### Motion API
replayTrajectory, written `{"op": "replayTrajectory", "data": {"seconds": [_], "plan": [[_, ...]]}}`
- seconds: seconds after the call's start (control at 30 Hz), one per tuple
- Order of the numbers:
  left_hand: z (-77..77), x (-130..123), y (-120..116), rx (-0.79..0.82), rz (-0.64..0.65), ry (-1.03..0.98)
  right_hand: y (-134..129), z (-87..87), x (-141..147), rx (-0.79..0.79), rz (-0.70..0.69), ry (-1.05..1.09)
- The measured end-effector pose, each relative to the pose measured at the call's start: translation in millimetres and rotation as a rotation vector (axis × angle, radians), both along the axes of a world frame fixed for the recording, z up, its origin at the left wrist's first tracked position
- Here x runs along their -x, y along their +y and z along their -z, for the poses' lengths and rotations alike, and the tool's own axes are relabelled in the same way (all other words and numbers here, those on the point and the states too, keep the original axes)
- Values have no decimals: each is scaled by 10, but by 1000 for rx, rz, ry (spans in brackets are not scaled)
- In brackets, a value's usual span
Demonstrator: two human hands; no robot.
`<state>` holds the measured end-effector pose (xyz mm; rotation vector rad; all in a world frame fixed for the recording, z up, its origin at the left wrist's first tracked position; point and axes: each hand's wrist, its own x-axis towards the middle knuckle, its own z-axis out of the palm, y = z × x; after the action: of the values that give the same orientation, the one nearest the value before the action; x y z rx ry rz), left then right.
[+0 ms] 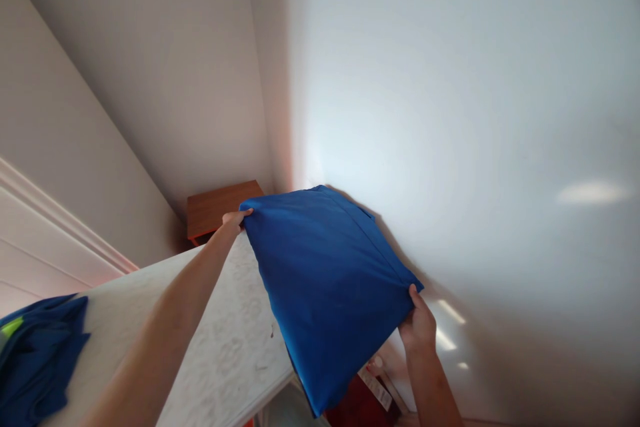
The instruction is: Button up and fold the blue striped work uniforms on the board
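A large piece of blue fabric point(330, 273) is stretched between my two hands in the middle of the view. My left hand point(236, 219) pinches its far left corner. At the right edge, my right hand point(419, 321) grips another corner, with the thumb on top. The cloth hangs over the end of the pale table point(230, 333), and its lowest corner drops past the table's edge. Its far side reaches close to the wall. Whether it is a garment or a plain cloth I cannot tell.
More dark blue fabric point(45, 360) with a yellow-green patch lies crumpled on the table at the left. Behind the table stands a brown wooden cabinet point(220, 207). A shiny white wall point(475, 113) rises on the right. Below the cloth is a dark red item point(357, 403).
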<state>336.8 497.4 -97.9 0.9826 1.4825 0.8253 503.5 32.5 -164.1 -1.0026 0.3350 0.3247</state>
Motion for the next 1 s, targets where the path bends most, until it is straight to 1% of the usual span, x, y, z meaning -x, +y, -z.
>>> {"op": "replayTrajectory", "data": {"seconds": [0.1, 0.17, 0.23, 0.3, 0.37, 0.43, 0.47, 0.5, 0.53, 0.57, 0.63, 0.67, 0.7, 0.73, 0.77, 0.8, 0.83, 0.87, 0.93, 1.0], "plan": [[27, -9, -4, -49, 43, 87, 7, 46, -127, 57, 15, 5], [16, -15, -22, -104, 83, 172, 10, 80, -185, 84, 29, 7], [-22, -19, -52, -197, 125, 280, -29, 91, -196, 126, 16, -8], [-82, -31, -95, -336, 169, 397, -122, 41, -153, 246, 38, -93], [-136, -67, -155, -500, 263, 492, -228, -103, -65, 475, 127, -304], [-153, -138, -238, -650, 439, 548, -260, -351, 48, 706, 195, -604], [-141, -184, -290, -707, 545, 566, -216, -508, 104, 771, 172, -755], [-114, -233, -348, -748, 646, 584, -121, -678, 155, 781, 97, -908], [-75, -281, -411, -775, 732, 605, 29, -852, 199, 754, 0, -1075], [-30, -325, -475, -792, 798, 630, 236, -1021, 233, 742, -144, -1250], [59, -387, -590, -813, 871, 689, 794, -1300, 280, 685, -383, -1568], [93, -402, -632, -819, 886, 717, 1125, -1396, 294, 666, -504, -1692], [116, -408, -659, -825, 894, 742, 1471, -1457, 303, 656, -614, -1793], [127, -403, -672, -828, 899, 765, 1818, -1482, 306, 679, -715, -1863], [130, -390, -672, -829, 903, 784, 2149, -1473, 299, 754, -813, -1904], [126, -371, -661, -827, 903, 801, 2450, -1436, 276, 884, -922, -1914], [121, -346, -643, -823, 899, 818, 2710, -1377, 234, 1047, -1026, -1899], [117, -318, -623, -817, 892, 834, 2923, -1303, 167, 1105, -1071, -1881], [125, -259, -589, -799, 871, 861, 3202, -1141, -45, 1203, -1129, -1831], [156, -206, -573, -779, 853, 875, 3312, -995, -340, 1284, -1185, -1771]]}}
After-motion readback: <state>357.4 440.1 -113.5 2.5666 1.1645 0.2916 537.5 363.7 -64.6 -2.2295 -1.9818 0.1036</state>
